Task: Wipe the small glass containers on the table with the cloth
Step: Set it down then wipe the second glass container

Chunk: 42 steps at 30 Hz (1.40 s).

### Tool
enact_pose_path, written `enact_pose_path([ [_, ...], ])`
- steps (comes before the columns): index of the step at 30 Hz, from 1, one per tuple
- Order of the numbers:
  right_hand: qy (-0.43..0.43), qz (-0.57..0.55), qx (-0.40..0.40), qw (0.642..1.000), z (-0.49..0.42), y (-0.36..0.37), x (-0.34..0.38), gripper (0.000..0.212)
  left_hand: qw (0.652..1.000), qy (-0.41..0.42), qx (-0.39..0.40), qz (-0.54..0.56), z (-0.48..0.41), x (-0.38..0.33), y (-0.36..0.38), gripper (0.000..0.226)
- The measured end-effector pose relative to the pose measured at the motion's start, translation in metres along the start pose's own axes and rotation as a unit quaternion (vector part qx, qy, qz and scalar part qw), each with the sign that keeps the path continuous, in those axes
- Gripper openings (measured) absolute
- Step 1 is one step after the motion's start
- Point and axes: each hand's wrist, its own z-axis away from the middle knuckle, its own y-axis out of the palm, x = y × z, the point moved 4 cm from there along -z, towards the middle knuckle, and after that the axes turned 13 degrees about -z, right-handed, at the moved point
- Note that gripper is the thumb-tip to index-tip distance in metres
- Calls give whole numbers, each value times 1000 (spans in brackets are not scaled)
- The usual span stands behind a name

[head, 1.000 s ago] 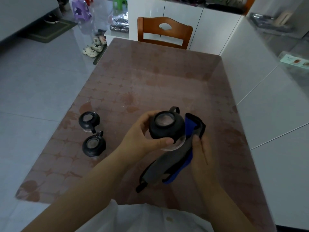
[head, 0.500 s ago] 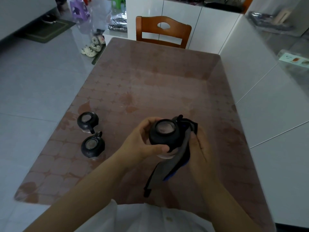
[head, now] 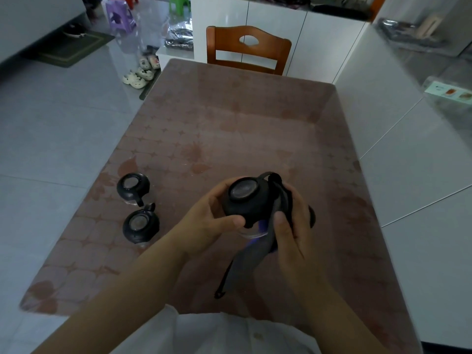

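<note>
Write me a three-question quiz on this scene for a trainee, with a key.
1. True or false: the left hand grips the black-lidded container.
2. On which side of the black-lidded container do the two spare containers stand on the table?
3. What presses the cloth against the black-lidded container? A) the right hand B) the left hand C) nothing, it lies flat on the table.
Key: 1 true; 2 the person's left; 3 A.

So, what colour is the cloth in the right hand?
The cloth is grey with a blue side; the head view shows it.
</note>
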Motion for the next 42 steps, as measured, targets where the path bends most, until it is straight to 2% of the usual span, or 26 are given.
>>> enact_pose_path([
  [2,7,15,3,1000,1,1,-5,48,999,-3,-6,-40,0,2,-2,96],
  [3,2,18,-1,1000,0,1,-4,48,999,-5,-7,-52,0,3,-2,95],
  [8,-30,40,-18,999,-6,3,2,40,998,-17,-46,-32,0,8,0,90],
  [12,-27,55,-22,998,-6,5,-2,40,997,-29,-69,-23,0,7,12,64],
  [14,-47,60,-14,997,-5,10,-1,35,996,-34,-80,-26,1,7,18,59],
  [20,-80,126,27,988,-9,-12,-3,43,992,-24,-114,-53,3,5,4,68],
  [24,-83,150,-33,985,-12,-41,-8,36,989,-27,-119,-79,5,-3,-4,69],
  [26,-100,167,-36,980,-11,-37,-2,36,988,-24,-126,-84,5,-5,-6,70],
  [31,-148,292,42,944,-9,1,-4,42,982,9,-131,-136,4,-7,-1,73],
  [38,-190,383,-6,904,-8,-15,-6,38,980,16,-124,-154,7,-12,-7,68],
  [42,-136,291,-40,946,-6,-23,-3,42,979,-2,-125,-159,7,-12,-8,66],
])
